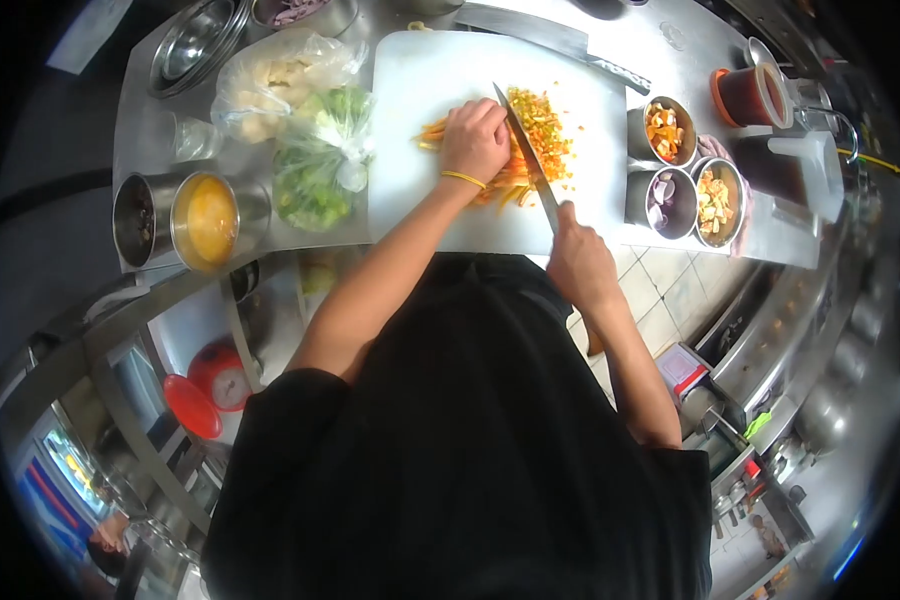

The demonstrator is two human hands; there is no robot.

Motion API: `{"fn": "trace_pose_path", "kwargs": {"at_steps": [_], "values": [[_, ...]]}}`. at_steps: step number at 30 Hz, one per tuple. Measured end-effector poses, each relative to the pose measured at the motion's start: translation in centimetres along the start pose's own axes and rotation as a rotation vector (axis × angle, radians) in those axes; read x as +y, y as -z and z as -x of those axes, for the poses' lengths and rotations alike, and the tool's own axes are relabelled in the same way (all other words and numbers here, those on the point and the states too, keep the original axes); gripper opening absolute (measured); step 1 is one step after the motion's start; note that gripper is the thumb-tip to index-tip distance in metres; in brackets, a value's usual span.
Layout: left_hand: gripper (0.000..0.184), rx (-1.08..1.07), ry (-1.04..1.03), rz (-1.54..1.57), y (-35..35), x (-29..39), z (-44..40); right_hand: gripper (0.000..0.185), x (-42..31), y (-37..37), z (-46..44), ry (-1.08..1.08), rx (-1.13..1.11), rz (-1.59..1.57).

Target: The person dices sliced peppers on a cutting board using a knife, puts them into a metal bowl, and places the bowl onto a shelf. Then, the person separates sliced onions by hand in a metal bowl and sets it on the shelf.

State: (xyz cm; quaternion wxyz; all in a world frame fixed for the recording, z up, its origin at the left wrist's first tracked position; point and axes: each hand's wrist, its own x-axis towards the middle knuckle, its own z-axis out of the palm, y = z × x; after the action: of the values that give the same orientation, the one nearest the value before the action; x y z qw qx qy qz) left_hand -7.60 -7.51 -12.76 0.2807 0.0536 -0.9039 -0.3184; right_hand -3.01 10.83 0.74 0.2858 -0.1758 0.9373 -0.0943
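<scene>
On a white cutting board [410,90], my left hand [475,142] presses down on orange and yellow vegetable strips [515,185], its fingers curled together. A yellow band circles that wrist. My right hand [581,258] is wrapped round the handle of a knife [533,160], whose blade lies slantwise just right of my left fingertips. Small chopped orange, yellow and green pieces [550,130] are spread beyond the blade. The strips under my left palm are partly hidden.
Left of the board are a bag of green vegetables [315,185], a bag of pale pieces [270,85] and a yellow-filled pot [210,222]. Metal cups of cut food [665,130] stand right. Another knife [525,30] lies behind. A person [110,545] shows lower left.
</scene>
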Motion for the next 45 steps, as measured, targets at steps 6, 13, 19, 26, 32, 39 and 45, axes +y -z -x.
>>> {"fn": "trace_pose_path", "kwargs": {"at_steps": [6,13,19,26,32,39,45], "values": [[0.01,0.007,-0.019,0.012,-0.2,-0.1,0.0,0.037,1.6,-4.4,-2.8,0.06,0.086,-0.069],[0.007,0.04,-0.008,0.041,-0.4,-0.2,-0.6,0.027,0.6,-1.1,-3.4,0.079,0.103,-0.023],[0.006,0.048,0.007,0.085,-0.2,0.0,0.1,0.026,1.0,-4.8,-4.1,0.069,0.071,-0.074],[0.006,0.008,0.066,0.059,-0.3,-0.2,0.2,0.023,-0.3,-0.7,-3.7,0.042,0.044,-0.021],[0.01,-0.008,0.065,0.084,0.1,0.1,0.4,0.025,0.6,-5.3,-4.4,0.054,0.099,-0.043],[0.01,0.029,0.052,0.058,0.0,0.2,0.1,0.031,-0.4,-1.2,-2.6,0.08,0.093,-0.008],[0.01,-0.007,0.062,0.038,-0.4,-0.1,0.3,0.032,-0.4,-6.4,-5.8,0.055,0.179,-0.153]]}}
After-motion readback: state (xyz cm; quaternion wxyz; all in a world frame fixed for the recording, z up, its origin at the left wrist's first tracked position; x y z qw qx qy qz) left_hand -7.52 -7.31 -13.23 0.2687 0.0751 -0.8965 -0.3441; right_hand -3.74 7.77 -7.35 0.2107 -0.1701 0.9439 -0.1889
